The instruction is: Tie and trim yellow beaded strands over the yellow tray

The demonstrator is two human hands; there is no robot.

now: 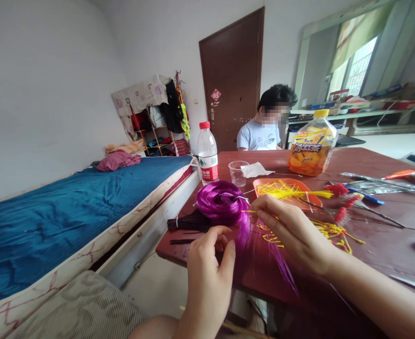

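My right hand (292,230) pinches a thin yellow stem (249,211) between thumb and fingertips, its end against the purple strands. A coiled bundle of shiny purple thread (219,200), tied with a white band, lies on the table, its loose ends hanging over the near edge. Just left of those ends is my left hand (209,263), its fingers loosely curled and the thumb apart, with nothing visible between them. Beyond my right hand, an orange tray (313,200) holds a bundle of yellow stems (281,189). More yellow pieces (329,230) lie beside my right wrist.
Dark sticks (188,221) lie left of the coil. Behind stand a red-capped water bottle (207,155), a plastic cup (238,174) and a tea bottle (311,148). Red fuzzy flower stems (340,215) lie at right. A person (262,129) sits across the table; a bed (69,197) is left.
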